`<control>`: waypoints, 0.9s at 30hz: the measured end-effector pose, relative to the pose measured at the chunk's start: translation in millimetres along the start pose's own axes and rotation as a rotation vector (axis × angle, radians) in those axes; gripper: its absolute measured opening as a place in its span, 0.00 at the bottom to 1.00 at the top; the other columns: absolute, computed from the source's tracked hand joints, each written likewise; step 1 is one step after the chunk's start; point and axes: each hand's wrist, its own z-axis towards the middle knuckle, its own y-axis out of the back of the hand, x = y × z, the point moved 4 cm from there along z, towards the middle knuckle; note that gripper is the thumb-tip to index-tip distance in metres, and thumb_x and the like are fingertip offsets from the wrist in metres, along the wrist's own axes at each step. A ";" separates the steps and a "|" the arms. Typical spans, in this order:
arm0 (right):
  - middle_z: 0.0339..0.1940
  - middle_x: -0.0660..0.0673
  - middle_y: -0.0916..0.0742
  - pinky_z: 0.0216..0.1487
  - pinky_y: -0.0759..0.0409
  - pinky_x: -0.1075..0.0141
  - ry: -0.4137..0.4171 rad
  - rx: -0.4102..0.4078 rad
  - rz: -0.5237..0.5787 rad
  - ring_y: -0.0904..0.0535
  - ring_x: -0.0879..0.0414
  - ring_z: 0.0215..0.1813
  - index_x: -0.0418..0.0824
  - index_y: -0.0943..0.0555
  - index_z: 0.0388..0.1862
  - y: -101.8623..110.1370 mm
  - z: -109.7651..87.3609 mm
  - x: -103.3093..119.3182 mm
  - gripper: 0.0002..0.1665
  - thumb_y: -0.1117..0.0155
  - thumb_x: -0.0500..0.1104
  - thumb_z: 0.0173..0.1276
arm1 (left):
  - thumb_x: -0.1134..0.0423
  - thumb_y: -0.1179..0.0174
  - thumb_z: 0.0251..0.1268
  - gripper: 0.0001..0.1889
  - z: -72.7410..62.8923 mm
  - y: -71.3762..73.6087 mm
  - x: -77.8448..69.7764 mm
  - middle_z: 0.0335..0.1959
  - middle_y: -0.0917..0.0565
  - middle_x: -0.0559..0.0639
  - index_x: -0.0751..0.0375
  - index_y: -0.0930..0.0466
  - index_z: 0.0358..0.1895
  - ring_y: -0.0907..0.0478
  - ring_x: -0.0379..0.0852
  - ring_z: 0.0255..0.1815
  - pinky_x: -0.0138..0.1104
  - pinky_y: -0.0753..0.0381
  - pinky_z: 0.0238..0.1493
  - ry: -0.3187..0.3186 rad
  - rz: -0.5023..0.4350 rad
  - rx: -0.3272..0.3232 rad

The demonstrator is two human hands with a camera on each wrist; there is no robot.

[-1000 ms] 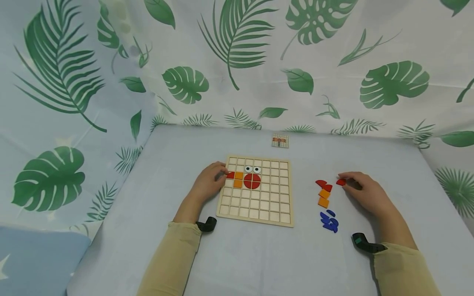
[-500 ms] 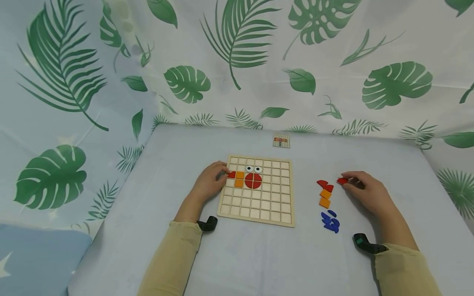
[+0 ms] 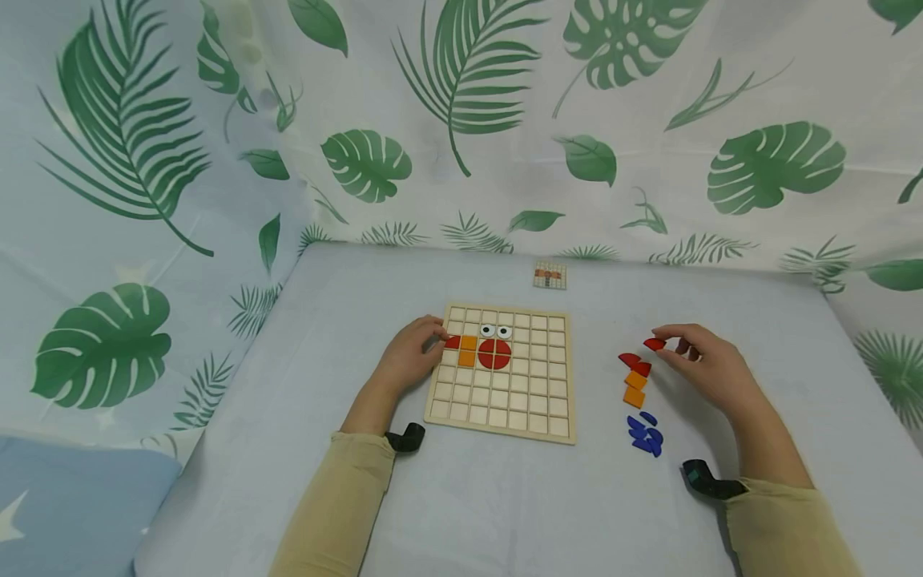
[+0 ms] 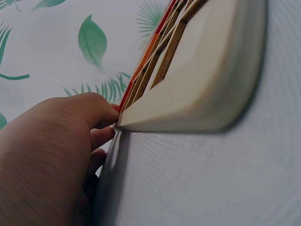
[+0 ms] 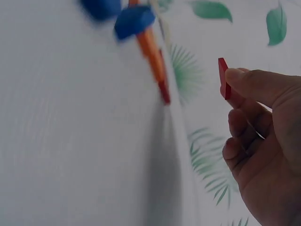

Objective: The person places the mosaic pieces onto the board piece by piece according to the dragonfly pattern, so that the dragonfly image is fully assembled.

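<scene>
A square wooden grid board (image 3: 530, 389) lies on the table. Near its upper left are a red quarter-round piece (image 3: 452, 342), two orange squares (image 3: 468, 350), a red disc of quarter pieces (image 3: 494, 354) and two eye pieces (image 3: 496, 331). My left hand (image 3: 414, 353) grips the board's left edge, thumb by the red quarter-round; the left wrist view shows thumb and fingers at the corner. Lifted off the table, a red quarter-round piece (image 5: 223, 79) is pinched between thumb and index finger of my right hand (image 3: 710, 365); its other fingers curl loosely.
Right of the board lie two red quarter-rounds (image 3: 635, 364), two orange squares (image 3: 635, 389) and several blue pieces (image 3: 645, 434). A small pattern card (image 3: 550, 275) lies behind the board. Leaf-printed cloth (image 3: 476, 184) hangs at the back and left.
My right hand has risen from the table and shifted slightly left with the red quarter-round piece in its pinch. The left hand stays at the board's edge.
</scene>
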 end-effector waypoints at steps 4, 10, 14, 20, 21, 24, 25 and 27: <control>0.41 0.45 0.19 0.29 0.26 0.70 0.072 0.011 0.016 0.30 0.51 0.41 0.46 0.21 0.61 -0.3 4.0 32.0 0.20 0.37 0.44 0.71 | 0.58 0.46 0.73 0.08 -0.9 0.5 -0.6 0.67 0.25 0.49 0.51 0.20 0.49 0.37 0.51 0.76 0.44 0.39 0.78 -0.014 0.003 0.007; 0.37 0.48 0.21 0.29 0.26 0.68 0.154 0.080 0.047 0.30 0.52 0.37 0.49 0.20 0.59 -14.2 20.6 83.7 0.18 0.36 0.45 0.71 | 0.58 0.46 0.73 0.08 -0.7 0.5 0.3 0.68 0.25 0.49 0.50 0.20 0.49 0.37 0.51 0.76 0.44 0.39 0.78 -0.010 0.010 0.003; 0.41 0.51 0.19 0.32 0.28 0.66 0.241 0.102 0.072 0.29 0.54 0.38 0.50 0.20 0.58 -34.6 32.0 111.9 0.17 0.35 0.44 0.70 | 0.58 0.46 0.73 0.08 -0.2 0.1 0.7 0.68 0.25 0.48 0.50 0.20 0.49 0.37 0.51 0.76 0.43 0.39 0.78 -0.003 0.009 0.008; 0.46 0.53 0.17 0.34 0.26 0.64 0.331 0.151 0.142 0.28 0.56 0.38 0.48 0.19 0.57 -68.1 47.0 147.8 0.17 0.34 0.44 0.69 | 0.58 0.46 0.73 0.08 0.8 -0.9 0.3 0.68 0.25 0.49 0.51 0.20 0.49 0.37 0.50 0.76 0.43 0.39 0.78 -0.005 0.011 0.018; 0.47 0.53 0.17 0.35 0.26 0.64 0.341 0.161 0.153 0.28 0.56 0.39 0.48 0.19 0.57 -73.1 49.8 153.2 0.17 0.34 0.44 0.69 | 0.58 0.46 0.73 0.08 0.8 -0.8 0.1 0.68 0.25 0.49 0.51 0.20 0.49 0.37 0.50 0.76 0.43 0.39 0.78 -0.006 0.011 0.017; 0.47 0.53 0.17 0.35 0.26 0.64 0.360 0.188 0.176 0.28 0.56 0.39 0.48 0.19 0.57 -87.5 58.2 167.3 0.17 0.35 0.45 0.70 | 0.58 0.46 0.73 0.09 0.8 0.1 -0.1 0.68 0.25 0.49 0.51 0.20 0.49 0.37 0.51 0.76 0.43 0.39 0.78 -0.007 0.012 0.012; 0.47 0.53 0.17 0.35 0.26 0.64 0.364 0.199 0.185 0.28 0.56 0.39 0.48 0.19 0.57 -91.8 60.6 171.9 0.17 0.35 0.45 0.70 | 0.58 0.46 0.73 0.09 0.8 0.5 -0.1 0.68 0.25 0.49 0.51 0.20 0.49 0.37 0.51 0.76 0.43 0.39 0.78 -0.008 0.012 0.011; 0.47 0.52 0.16 0.35 0.26 0.64 0.369 0.224 0.199 0.28 0.56 0.38 0.47 0.19 0.57 -100.1 65.2 180.2 0.17 0.35 0.45 0.70 | 0.58 0.46 0.73 0.09 0.9 1.2 -0.3 0.68 0.25 0.49 0.51 0.20 0.49 0.37 0.51 0.76 0.44 0.39 0.78 -0.010 0.011 0.011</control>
